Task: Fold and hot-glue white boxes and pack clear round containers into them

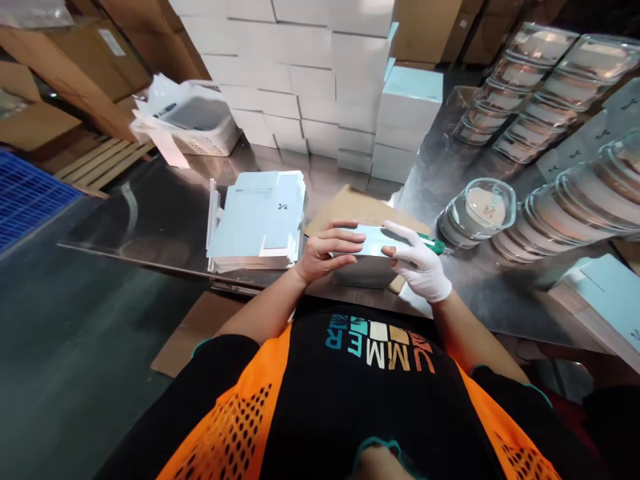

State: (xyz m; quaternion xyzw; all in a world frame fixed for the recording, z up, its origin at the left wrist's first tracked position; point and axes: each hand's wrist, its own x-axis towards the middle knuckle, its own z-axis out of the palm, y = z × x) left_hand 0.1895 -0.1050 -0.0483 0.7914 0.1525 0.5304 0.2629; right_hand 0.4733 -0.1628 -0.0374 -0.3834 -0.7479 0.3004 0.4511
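Note:
A small white box (371, 241) sits between my two hands near the front edge of the table. My left hand (329, 250) is bare, its fingers laid along the box's left end. From the right, my right hand (421, 263), in a white glove with some fingertips bare, grips the other end. Under and behind the box lies a brown cardboard sheet (350, 203). A green-handled tool (434, 245), which looks like a utility knife, lies just beyond the gloved fingers. Left of my hands is a stack of flattened white cartons (255, 213).
A wall of white boxes (300, 73) stands at the back. Stacked glass containers (477, 207) fill the right, with more stacks (530, 93) behind. A white basket (210, 133) sits at the back left. More flat cartons (613, 293) lie at the right edge.

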